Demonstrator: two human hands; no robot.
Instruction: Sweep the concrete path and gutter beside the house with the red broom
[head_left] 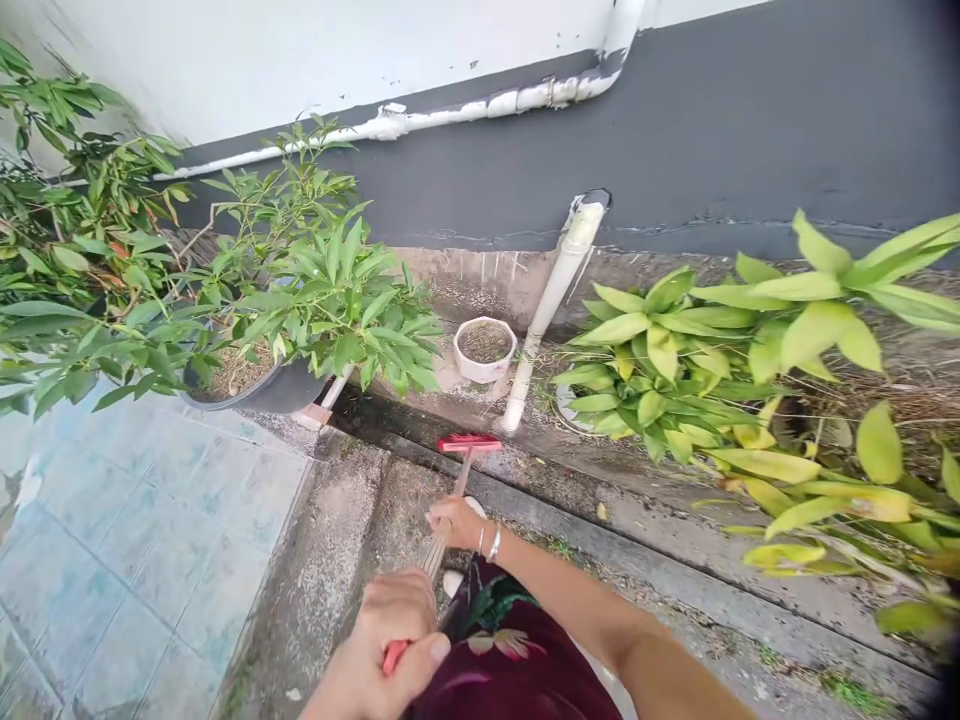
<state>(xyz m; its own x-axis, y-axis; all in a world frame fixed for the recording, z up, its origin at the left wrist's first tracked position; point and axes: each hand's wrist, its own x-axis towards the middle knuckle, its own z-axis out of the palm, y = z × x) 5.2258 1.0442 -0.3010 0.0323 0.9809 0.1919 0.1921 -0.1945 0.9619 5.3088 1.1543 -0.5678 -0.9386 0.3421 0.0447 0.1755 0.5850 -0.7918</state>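
Observation:
Both my hands grip a long-handled brush with a pale shaft and a red, bristled head [470,442]. My left hand [397,635] is wrapped round the upper end of the handle, where a bit of red shows beside the thumb. Further down the shaft, my right hand [459,524], with bracelets at its wrist, is closed round it. The head lies at the narrow gutter [405,430] beside the wall, just short of the lower end of a white drainpipe [555,310]. Whether the bristles press on the ground I cannot tell.
A white planter of soil [485,345] stands by the wall, left of the pipe. Leafy shrubs in a dark pot [262,390] spread on the left, over blue tiles [150,540]. Yellow-green plants [660,370] crowd the right. A concrete ledge [637,560] runs alongside the gutter.

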